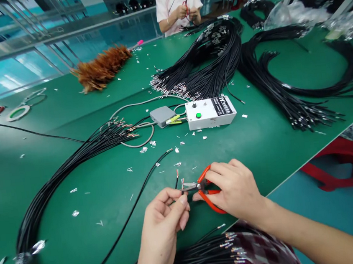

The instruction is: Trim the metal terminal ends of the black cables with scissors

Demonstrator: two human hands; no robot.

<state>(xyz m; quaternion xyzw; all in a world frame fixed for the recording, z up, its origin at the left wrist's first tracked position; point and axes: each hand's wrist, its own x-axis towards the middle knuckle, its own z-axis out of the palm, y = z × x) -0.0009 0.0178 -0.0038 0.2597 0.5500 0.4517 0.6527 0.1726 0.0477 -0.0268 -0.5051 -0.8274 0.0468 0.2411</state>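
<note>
My left hand (165, 217) pinches a black cable near its stripped end (182, 186), just above the table's front part. Red-handled scissors (206, 187) are gripped in my right hand (234, 184), their blades at the cable end and close to my left fingertips. One loose black cable (138, 192) curves across the green table (108, 206) to the left of my hands. Below them, a bundle of black cables (205, 257) with bare ends lies across my lap. Beyond the hands stands a white box (210, 113) with a green button.
A cable bundle (69, 160) arcs on the left, with larger bundles (213, 61) behind and at right. A brown feathery duster (103, 68) lies at the back. Foil scraps are scattered about. Across the table, a person (179, 5) holds scissors. A red stool (343, 160) stands at right.
</note>
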